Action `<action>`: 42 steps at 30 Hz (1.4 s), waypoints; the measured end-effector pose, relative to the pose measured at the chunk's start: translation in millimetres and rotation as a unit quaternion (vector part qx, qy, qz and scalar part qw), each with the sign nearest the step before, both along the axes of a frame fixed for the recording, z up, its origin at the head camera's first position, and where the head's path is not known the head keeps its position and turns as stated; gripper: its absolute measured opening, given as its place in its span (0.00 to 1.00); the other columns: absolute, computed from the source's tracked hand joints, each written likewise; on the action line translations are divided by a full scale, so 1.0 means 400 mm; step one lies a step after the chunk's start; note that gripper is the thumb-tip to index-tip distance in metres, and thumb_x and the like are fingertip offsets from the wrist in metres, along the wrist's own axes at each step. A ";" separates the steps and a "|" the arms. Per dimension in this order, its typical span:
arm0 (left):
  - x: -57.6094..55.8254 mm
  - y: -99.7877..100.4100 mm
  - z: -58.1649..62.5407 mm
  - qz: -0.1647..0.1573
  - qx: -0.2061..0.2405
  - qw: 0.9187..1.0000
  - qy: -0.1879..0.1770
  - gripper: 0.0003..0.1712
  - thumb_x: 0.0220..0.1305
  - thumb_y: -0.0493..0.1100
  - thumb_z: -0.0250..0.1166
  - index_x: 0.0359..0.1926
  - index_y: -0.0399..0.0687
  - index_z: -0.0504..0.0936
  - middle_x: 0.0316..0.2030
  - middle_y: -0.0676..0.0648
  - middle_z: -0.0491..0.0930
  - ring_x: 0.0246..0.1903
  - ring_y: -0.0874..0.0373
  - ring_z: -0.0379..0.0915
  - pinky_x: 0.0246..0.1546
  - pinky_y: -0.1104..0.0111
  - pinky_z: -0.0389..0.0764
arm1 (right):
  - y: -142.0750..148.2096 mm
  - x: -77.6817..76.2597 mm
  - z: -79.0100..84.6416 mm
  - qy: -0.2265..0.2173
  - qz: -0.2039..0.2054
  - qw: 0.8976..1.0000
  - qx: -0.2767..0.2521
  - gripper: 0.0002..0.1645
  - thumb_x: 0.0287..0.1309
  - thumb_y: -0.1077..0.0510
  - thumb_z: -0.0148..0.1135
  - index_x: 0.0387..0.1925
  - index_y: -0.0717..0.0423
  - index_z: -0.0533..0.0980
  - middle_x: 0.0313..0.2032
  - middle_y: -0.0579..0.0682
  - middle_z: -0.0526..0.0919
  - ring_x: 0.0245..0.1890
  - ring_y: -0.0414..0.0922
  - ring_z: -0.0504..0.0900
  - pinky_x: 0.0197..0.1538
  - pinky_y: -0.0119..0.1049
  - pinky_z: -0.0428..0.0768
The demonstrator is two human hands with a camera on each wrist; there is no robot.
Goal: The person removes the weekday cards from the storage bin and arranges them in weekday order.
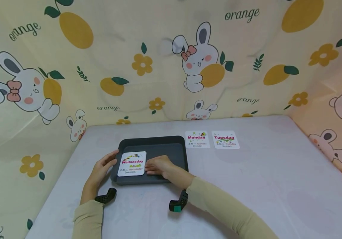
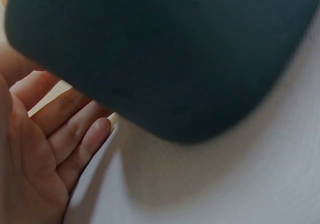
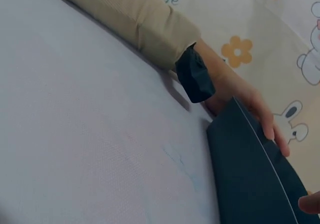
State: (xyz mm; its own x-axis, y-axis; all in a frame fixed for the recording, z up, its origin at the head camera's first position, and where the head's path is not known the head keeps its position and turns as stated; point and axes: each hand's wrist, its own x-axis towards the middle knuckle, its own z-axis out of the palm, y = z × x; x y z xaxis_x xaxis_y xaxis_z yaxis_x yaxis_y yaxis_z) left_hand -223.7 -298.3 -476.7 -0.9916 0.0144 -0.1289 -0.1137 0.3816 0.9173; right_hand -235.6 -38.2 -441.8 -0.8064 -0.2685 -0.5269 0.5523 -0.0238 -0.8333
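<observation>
A white card printed "Wednesday" (image 1: 131, 164) is in the left part of a dark grey tray (image 1: 166, 151), face up. My right hand (image 1: 162, 166) reaches over the tray's front rim and pinches the card at its right edge; the thumb is hidden in the head view. My left hand (image 1: 100, 169) touches the tray's left side with loosely extended fingers. In the left wrist view, the left fingers (image 2: 80, 129) rest against the tray's dark outer wall (image 2: 165, 59). The right wrist view shows left fingertips over the tray's rim.
To the tray's right, a "Monday" card (image 1: 197, 139) and a "Tuesday" card (image 1: 226, 139) lie side by side on the white tabletop (image 1: 248, 186). A patterned cloth (image 1: 159, 39) with rabbits and oranges hangs behind and at both sides. Dark devices are strapped to both wrists.
</observation>
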 end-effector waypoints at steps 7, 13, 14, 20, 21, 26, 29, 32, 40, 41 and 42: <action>-0.001 -0.001 0.004 0.003 -0.005 1.000 -0.012 0.30 0.71 0.48 0.54 0.72 0.53 0.61 0.74 0.44 0.57 0.75 0.45 0.50 0.75 0.46 0.53 | -0.018 -0.005 0.002 -0.011 -0.035 0.999 0.017 0.15 0.53 0.70 0.63 0.45 0.70 0.78 0.34 0.60 0.89 0.22 0.39 0.85 0.34 0.30 0.87; 0.001 0.002 0.009 -0.002 -0.009 1.000 -0.002 0.31 0.70 0.49 0.55 0.72 0.52 0.61 0.74 0.44 0.57 0.75 0.44 0.49 0.75 0.46 0.54 | -0.029 -0.011 -0.007 0.011 -0.045 0.998 0.037 0.15 0.53 0.71 0.63 0.45 0.70 0.79 0.32 0.59 0.89 0.18 0.36 0.83 0.27 0.26 0.84; 0.001 0.003 0.009 -0.003 -0.010 1.000 0.002 0.31 0.70 0.50 0.56 0.71 0.51 0.61 0.74 0.44 0.57 0.75 0.44 0.49 0.74 0.46 0.55 | -0.030 -0.011 -0.009 0.017 -0.044 0.998 0.041 0.15 0.52 0.71 0.64 0.44 0.70 0.80 0.30 0.58 0.89 0.18 0.35 0.82 0.25 0.25 0.83; 0.000 0.004 0.004 -0.004 -0.015 1.000 0.014 0.31 0.70 0.49 0.56 0.71 0.50 0.62 0.74 0.44 0.58 0.75 0.44 0.49 0.74 0.46 0.55 | -0.040 -0.012 -0.015 0.050 -0.039 0.996 0.070 0.11 0.48 0.68 0.69 0.37 0.67 0.82 0.19 0.49 0.84 0.15 0.34 0.80 0.19 0.22 0.78; 0.000 0.003 0.003 -0.003 -0.014 1.000 0.014 0.31 0.70 0.49 0.56 0.71 0.50 0.62 0.74 0.44 0.58 0.75 0.44 0.50 0.74 0.46 0.55 | -0.042 -0.012 -0.016 0.057 -0.039 0.995 0.077 0.11 0.47 0.67 0.70 0.36 0.66 0.83 0.18 0.48 0.84 0.15 0.34 0.79 0.18 0.21 0.77; -0.001 -0.002 -0.002 -0.002 -0.008 1.000 0.014 0.31 0.70 0.48 0.56 0.71 0.49 0.63 0.74 0.43 0.58 0.75 0.43 0.50 0.74 0.45 0.55 | -0.056 -0.009 -0.018 0.093 -0.040 0.986 0.130 0.11 0.42 0.66 0.75 0.32 0.64 0.84 0.21 0.53 0.87 0.13 0.34 0.77 0.15 0.21 0.74; 0.001 -0.002 -0.004 -0.005 -0.006 1.000 0.015 0.31 0.70 0.49 0.56 0.71 0.49 0.62 0.74 0.43 0.58 0.75 0.43 0.50 0.74 0.45 0.55 | -0.062 -0.008 -0.012 0.094 -0.042 0.984 0.145 0.11 0.41 0.68 0.75 0.31 0.64 0.84 0.22 0.55 0.88 0.12 0.35 0.76 0.14 0.22 0.73; 0.001 -0.002 -0.004 -0.008 -0.004 1.000 0.016 0.31 0.70 0.50 0.56 0.71 0.49 0.62 0.74 0.43 0.58 0.75 0.44 0.50 0.74 0.45 0.54 | -0.065 -0.007 -0.006 0.087 -0.047 0.985 0.141 0.10 0.41 0.69 0.74 0.31 0.64 0.83 0.18 0.52 0.85 0.11 0.35 0.76 0.14 0.22 0.72; 0.002 -0.002 -0.003 -0.007 -0.006 1.000 0.014 0.32 0.70 0.50 0.56 0.71 0.50 0.62 0.74 0.44 0.58 0.75 0.44 0.50 0.74 0.46 0.54 | -0.063 -0.010 -0.011 0.072 -0.050 0.990 0.111 0.10 0.44 0.69 0.71 0.34 0.65 0.83 0.14 0.46 0.79 0.13 0.35 0.75 0.16 0.21 0.74; 0.002 -0.002 -0.003 -0.007 -0.003 1.000 0.014 0.31 0.70 0.49 0.56 0.71 0.49 0.62 0.74 0.44 0.58 0.75 0.45 0.50 0.74 0.46 0.54 | -0.062 -0.010 -0.011 0.071 -0.051 0.990 0.109 0.11 0.45 0.69 0.71 0.34 0.65 0.83 0.15 0.46 0.79 0.13 0.35 0.75 0.16 0.21 0.75; 0.002 -0.002 -0.003 -0.007 -0.002 1.000 0.015 0.31 0.70 0.49 0.56 0.71 0.49 0.62 0.74 0.44 0.58 0.75 0.45 0.50 0.75 0.46 0.54 | -0.060 -0.010 -0.011 0.069 -0.052 0.990 0.107 0.11 0.45 0.69 0.71 0.34 0.65 0.83 0.16 0.46 0.79 0.13 0.35 0.75 0.17 0.22 0.76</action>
